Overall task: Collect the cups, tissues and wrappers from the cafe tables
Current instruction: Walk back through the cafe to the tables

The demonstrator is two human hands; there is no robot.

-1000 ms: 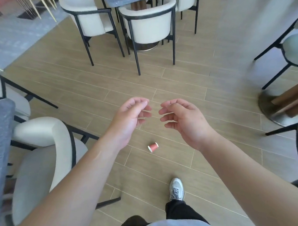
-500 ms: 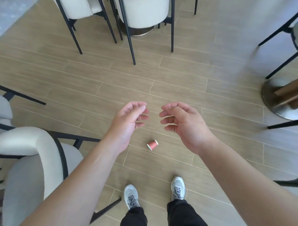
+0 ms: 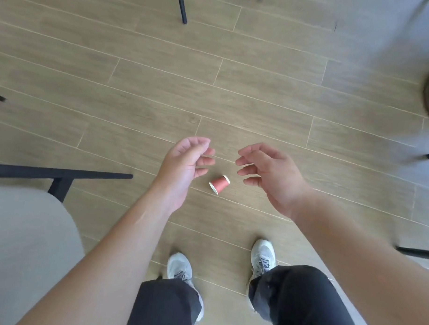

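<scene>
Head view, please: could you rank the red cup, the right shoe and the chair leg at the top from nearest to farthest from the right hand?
From the right hand:
1. Red cup, lying on the floor just to its left.
2. Right shoe, below it.
3. Chair leg, far up at the top edge.

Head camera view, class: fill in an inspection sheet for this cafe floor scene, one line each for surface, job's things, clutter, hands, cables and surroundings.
Surface: wood-look plank floor with pale seams; no tabletop in view.
Job's things: one red paper cup lying on its side on the floor, between the hands in the picture; no tissues or wrappers seen.
Clutter: nothing seen.
Hands: left hand and right hand both empty, fingers loosely curled, above the cup and not touching it.
Cables: nothing seen.
Surroundings: pale chair seat with black frame at left, black chair legs at the top and right edges, the person's grey shoes below.
</scene>
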